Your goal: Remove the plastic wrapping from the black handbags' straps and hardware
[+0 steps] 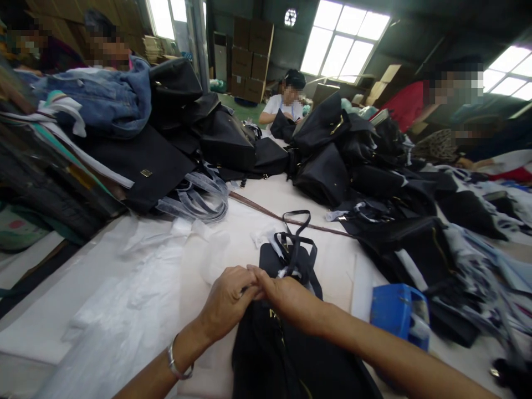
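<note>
A black bag point(299, 354) with gold-coloured metal parts lies on the table in front of me, its thin black straps point(296, 244) looped at the far end. My left hand point(230, 296), with a silver bracelet on the wrist, is closed at the bag's left edge. Touching it over the bag is my right hand point(286, 296), its fingers pressed together against the left fingertips. Whatever lies between the fingers is too small and hidden to name.
Black bags point(320, 172) are heaped along the far side and right. A blue container point(397, 313) stands at the right. Clear plastic wrapping point(133, 299) covers the left; a brown strip point(266, 209) crosses behind. Across the table sits a person in white point(272, 105); others are farther off.
</note>
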{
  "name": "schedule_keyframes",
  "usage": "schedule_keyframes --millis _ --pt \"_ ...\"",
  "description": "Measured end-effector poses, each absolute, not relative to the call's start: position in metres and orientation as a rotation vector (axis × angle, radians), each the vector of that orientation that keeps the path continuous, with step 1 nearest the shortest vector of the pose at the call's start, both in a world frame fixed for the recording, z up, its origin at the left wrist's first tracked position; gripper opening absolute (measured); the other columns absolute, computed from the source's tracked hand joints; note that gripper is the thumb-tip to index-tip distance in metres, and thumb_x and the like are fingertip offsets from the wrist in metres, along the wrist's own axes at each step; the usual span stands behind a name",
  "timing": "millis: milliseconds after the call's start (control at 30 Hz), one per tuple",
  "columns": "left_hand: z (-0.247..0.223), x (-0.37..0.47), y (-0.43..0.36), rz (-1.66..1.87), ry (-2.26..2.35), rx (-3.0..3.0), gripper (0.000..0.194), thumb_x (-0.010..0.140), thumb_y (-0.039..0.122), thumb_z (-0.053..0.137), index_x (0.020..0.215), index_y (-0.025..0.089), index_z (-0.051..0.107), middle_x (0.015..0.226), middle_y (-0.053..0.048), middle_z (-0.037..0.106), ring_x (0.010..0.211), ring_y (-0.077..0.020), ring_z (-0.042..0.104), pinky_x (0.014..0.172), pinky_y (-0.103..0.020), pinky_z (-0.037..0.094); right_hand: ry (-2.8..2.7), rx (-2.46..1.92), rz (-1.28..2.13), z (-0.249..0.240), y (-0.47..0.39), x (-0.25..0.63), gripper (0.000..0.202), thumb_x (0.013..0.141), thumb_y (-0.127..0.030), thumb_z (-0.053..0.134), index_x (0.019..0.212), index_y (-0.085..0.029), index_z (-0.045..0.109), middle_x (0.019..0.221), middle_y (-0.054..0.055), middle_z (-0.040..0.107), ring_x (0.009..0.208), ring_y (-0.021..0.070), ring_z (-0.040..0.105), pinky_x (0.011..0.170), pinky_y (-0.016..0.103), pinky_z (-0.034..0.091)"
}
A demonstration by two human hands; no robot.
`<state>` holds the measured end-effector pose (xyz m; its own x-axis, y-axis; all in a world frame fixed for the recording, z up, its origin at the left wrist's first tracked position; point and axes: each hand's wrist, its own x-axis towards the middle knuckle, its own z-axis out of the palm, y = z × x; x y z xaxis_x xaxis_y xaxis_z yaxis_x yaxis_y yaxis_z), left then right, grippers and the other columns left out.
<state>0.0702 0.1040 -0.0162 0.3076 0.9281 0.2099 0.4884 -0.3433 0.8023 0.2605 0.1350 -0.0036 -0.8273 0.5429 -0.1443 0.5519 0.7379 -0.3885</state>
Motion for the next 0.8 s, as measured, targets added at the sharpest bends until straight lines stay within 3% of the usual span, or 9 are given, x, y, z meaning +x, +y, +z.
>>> schedule_keyframes --millis 100,200,267,333,433,533,600,667,800 --pt "-0.017 0.073 0.106 0.823 1.222 2.031 0.014 0.092 0.02 0.048 0.084 0.02 0.059 0.082 -0.001 0.061 0.083 -0.0184 0.054 0.08 -0.033 0.037 2.952 0.968 -0.826 -0.004 0.131 0.271 0.071 0.089 -0.014 0.045 0.147 -0.011 0.003 0.117 0.019 0.061 0.094 0.0211 0.064 0.074 0.028 0.047" --pt "-0.021 0.07 0.108 0.788 1.231 2.029 0.017 0.094 0.023 0.045 0.083 0.021 0.057 0.08 0.0 0.06 0.081 -0.0179 0.053 0.079 -0.032 0.036 2.886 1.081 -0.777 0.003 0.132 0.29 0.056 0.092 -0.027 0.049 0.141 -0.015 0.026 0.105 0.014 0.065 0.092 0.0226 0.064 0.073 0.028 0.044" --pt "-0.022 0.07 0.108 0.793 1.263 2.005 0.018 0.094 0.025 0.045 0.081 0.021 0.057 0.079 0.0 0.06 0.08 -0.0177 0.053 0.079 -0.032 0.036 2.804 1.16 -0.669 0.005 0.134 0.3 0.03 0.093 -0.028 0.046 0.12 -0.017 0.049 0.091 0.009 0.067 0.083 0.0215 0.064 0.067 0.026 0.041" --pt "-0.022 0.075 0.108 0.802 1.266 1.991 0.016 0.093 0.025 0.047 0.081 0.021 0.057 0.079 0.0 0.06 0.081 -0.0177 0.054 0.078 -0.032 0.036 2.756 1.19 -0.616 0.005 0.133 0.304 0.018 0.095 -0.029 0.042 0.097 -0.017 0.057 0.08 0.007 0.066 0.074 0.0192 0.063 0.061 0.025 0.036" --pt "-0.021 0.085 0.107 0.806 1.23 2.008 0.014 0.092 0.022 0.049 0.081 0.021 0.058 0.08 0.0 0.06 0.082 -0.018 0.054 0.079 -0.032 0.037 2.755 1.203 -0.684 0.0 0.129 0.3 0.022 0.095 -0.032 0.04 0.089 -0.017 0.055 0.075 0.006 0.065 0.066 0.0172 0.06 0.056 0.025 0.031" --pt "-0.021 0.09 0.106 0.816 1.215 2.026 0.015 0.091 0.019 0.048 0.081 0.021 0.058 0.08 0.0 0.06 0.083 -0.0182 0.054 0.079 -0.032 0.037 2.775 1.231 -0.94 -0.004 0.127 0.293 0.024 0.094 -0.03 0.044 0.113 -0.016 0.049 0.078 0.005 0.064 0.068 0.0169 0.06 0.058 0.023 0.032" --pt "-0.022 0.092 0.107 0.834 1.222 1.992 0.014 0.091 0.019 0.049 0.08 0.021 0.059 0.081 0.0 0.06 0.082 -0.0181 0.054 0.079 -0.032 0.038 2.795 1.224 -1.126 -0.007 0.127 0.29 0.045 0.093 -0.031 0.048 0.133 -0.017 0.033 0.08 0.003 0.063 0.071 0.0169 0.06 0.061 0.023 0.036" --pt "-0.022 0.095 0.108 0.882 1.226 1.918 0.013 0.09 0.02 0.051 0.081 0.021 0.06 0.084 -0.001 0.06 0.083 -0.0179 0.055 0.079 -0.031 0.04 2.815 1.201 -1.227 -0.01 0.129 0.287 0.054 0.093 -0.034 0.049 0.138 -0.018 0.024 0.084 0.004 0.063 0.075 0.0175 0.06 0.065 0.024 0.038" --pt "-0.027 0.085 0.112 1.022 1.206 1.775 0.013 0.089 0.019 0.051 0.084 0.02 0.063 0.09 -0.003 0.06 0.09 -0.0177 0.057 0.083 -0.03 0.043 2.795 1.286 -1.111 -0.019 0.135 0.277 0.03 0.096 -0.029 0.039 0.122 -0.016 0.036 0.093 0.009 0.064 0.082 0.0193 0.062 0.066 0.025 0.038"
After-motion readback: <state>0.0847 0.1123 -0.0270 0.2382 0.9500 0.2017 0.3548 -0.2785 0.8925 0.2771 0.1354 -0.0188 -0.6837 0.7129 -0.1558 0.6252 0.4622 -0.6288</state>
